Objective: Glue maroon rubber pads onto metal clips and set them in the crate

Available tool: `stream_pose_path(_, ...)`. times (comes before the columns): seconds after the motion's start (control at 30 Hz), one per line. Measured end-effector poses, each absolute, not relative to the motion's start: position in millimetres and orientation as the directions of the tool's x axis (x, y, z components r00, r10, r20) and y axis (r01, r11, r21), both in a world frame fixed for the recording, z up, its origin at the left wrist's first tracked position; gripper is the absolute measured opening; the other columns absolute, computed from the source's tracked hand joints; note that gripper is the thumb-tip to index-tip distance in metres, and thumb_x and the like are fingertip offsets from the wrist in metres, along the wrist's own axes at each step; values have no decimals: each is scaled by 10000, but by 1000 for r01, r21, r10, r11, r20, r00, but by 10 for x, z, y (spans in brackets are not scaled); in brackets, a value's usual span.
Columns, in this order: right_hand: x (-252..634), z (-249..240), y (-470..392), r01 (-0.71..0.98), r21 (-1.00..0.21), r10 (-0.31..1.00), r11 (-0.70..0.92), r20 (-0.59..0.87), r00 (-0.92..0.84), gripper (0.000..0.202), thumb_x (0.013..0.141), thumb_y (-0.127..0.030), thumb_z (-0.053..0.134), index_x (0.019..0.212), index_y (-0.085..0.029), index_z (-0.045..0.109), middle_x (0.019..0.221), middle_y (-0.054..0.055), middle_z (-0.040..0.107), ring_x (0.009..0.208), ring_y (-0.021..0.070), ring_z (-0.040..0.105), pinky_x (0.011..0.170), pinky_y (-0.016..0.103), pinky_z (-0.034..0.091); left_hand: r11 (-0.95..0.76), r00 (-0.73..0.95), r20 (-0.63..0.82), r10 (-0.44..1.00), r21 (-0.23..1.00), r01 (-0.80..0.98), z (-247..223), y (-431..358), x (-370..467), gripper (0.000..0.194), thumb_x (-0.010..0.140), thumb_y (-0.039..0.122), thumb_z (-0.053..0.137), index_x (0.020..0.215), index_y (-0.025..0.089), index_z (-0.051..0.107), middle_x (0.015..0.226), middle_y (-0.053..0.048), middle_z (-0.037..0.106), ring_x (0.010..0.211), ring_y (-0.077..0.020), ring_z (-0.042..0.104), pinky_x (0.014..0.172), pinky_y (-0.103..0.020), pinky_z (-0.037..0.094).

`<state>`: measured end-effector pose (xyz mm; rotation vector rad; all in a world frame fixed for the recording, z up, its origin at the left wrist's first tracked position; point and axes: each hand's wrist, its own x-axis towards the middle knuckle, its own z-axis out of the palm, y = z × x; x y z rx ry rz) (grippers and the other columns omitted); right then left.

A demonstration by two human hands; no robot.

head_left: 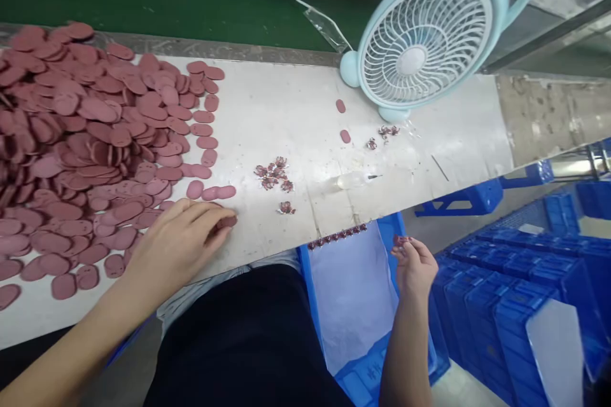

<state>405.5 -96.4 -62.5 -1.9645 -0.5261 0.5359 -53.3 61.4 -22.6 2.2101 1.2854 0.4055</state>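
My left hand [184,235] rests at the table's front edge, beside a big pile of pinkish-red oval pieces [95,111]. Between its thumb and fingers is one oval piece [227,221], mostly covered by the fingertips. Over the right side of the blue crate, my right hand [415,266] pinches a small reddish part [400,240], too small to make out fully. Small shiny brown parts [273,173] lie clustered mid-table, with another brown part [286,207] closer to me. A row of similar small parts [337,236] lines the crate's far end.
A light-blue fan [424,44] stands at the back right of the white table [286,102]. A small clear bottle with a dark tip [351,180] lies near the middle. The paper-lined blue crate [312,308] sits beside my lap; stacked blue crates [496,292] stand to the right.
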Motion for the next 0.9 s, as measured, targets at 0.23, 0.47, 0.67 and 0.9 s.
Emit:
stream_pose_path(0.23, 4404, -1311, -869, 272, -596, 529, -755, -309, 791, 239, 989, -364, 643, 1096, -151, 664, 1042, 49, 695, 869, 173, 686, 775, 355, 601, -461, 580, -90, 810, 514, 723, -136, 724, -455, 204, 951, 351, 551, 1035, 249, 706, 1044, -79, 748, 949, -308, 646, 822, -400, 475)
stream_pose_path(0.47, 4560, -1542, -755, 446, -350, 556, -824, -353, 752, 299, 982, -353, 653, 1217, -170, 642, 1237, 90, 662, 1063, 234, 671, 908, 448, 587, -243, 567, -107, 816, 828, 505, -28, 567, -490, 159, 923, 290, 633, 1064, 269, 703, 1011, 1, 729, 811, -178, 671, 702, -235, 525)
stream_pose_path(0.67, 4661, -1739, -800, 531, -250, 587, -809, -356, 727, 294, 986, -353, 646, 1222, -177, 642, 1256, 93, 656, 1081, 236, 665, 928, 453, 579, 41, 420, -183, 889, 945, 325, 9, 347, -494, 192, 870, 191, 716, 1043, 274, 705, 989, -27, 745, 920, -214, 675, 788, -288, 549)
stream_pose_path(0.9, 4797, -1964, -840, 566, -200, 598, -800, -354, 719, 327, 979, -355, 657, 1247, -170, 630, 1274, 96, 648, 1106, 250, 660, 937, 472, 576, 233, 373, -261, 890, 965, 121, 72, 315, -445, 108, 862, 157, 717, 925, 244, 726, 839, -23, 690, 708, -157, 624, 590, -252, 527)
